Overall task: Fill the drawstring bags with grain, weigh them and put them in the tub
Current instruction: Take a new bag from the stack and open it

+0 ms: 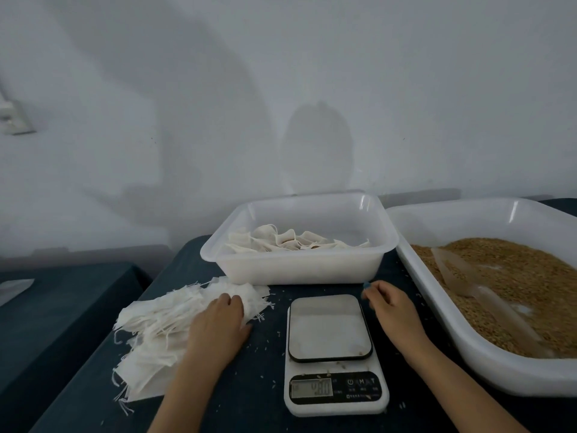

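empty bags, left: a loose pile of flat white drawstring bags [162, 332] on the dark table [265, 370], cords trailing; many not yet filled.
left hand [218, 323]: lies on the right edge of the pile, fingers spread flat on the top bags; no bag lifted clear.
tub, centre back: white tub [299, 270] just behind the scale, holding a layer of filled bags [281, 242] towards its left side; much room left.
scale [334, 354]: platform bare, no bag on it; display lit, digits too blurred to read.
right hand [390, 307]: beside the scale's back right corner, fingers loosely curled, nothing seen in it.
grain, right: large white tray [487, 367] with plenty of brown grain [515, 276]; clear scoop [468, 282] lying in it, untouched.
progress (judgement): part-way; some bags done and in the tub, none in work, next empty bag about to be taken.
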The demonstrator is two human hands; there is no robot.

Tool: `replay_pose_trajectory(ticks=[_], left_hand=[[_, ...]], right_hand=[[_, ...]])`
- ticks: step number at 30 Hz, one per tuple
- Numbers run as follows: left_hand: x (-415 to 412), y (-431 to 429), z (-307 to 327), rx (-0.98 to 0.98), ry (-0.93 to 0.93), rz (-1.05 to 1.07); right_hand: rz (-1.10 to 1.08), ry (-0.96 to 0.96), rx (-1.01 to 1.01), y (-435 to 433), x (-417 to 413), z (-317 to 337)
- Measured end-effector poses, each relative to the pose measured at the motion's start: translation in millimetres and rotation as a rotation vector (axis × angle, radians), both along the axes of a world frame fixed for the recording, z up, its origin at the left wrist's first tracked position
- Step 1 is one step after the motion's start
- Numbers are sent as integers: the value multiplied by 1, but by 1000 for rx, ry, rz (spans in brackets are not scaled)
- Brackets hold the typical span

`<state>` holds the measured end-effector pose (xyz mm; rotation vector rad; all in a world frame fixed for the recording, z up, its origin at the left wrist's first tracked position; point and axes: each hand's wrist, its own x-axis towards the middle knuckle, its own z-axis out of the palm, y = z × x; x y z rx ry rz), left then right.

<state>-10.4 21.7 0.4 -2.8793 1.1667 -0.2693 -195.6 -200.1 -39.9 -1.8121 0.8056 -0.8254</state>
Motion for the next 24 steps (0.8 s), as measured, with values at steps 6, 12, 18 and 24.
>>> replay_pose_trajectory(ticks=[6,12,18,24], left_hand=[[7,9,10,-114,17,86],[-7,-1,31,-900,422,-5],[-29,-30,48,-1137,1232,-439],[-31,-58,19,-897,983,-431]], right_hand=[[16,-5,1,1,1,1],[12,-16,12,0,0,2],[192,-195,168,7,-1,10],[389,-301,198,9,-6,20]])
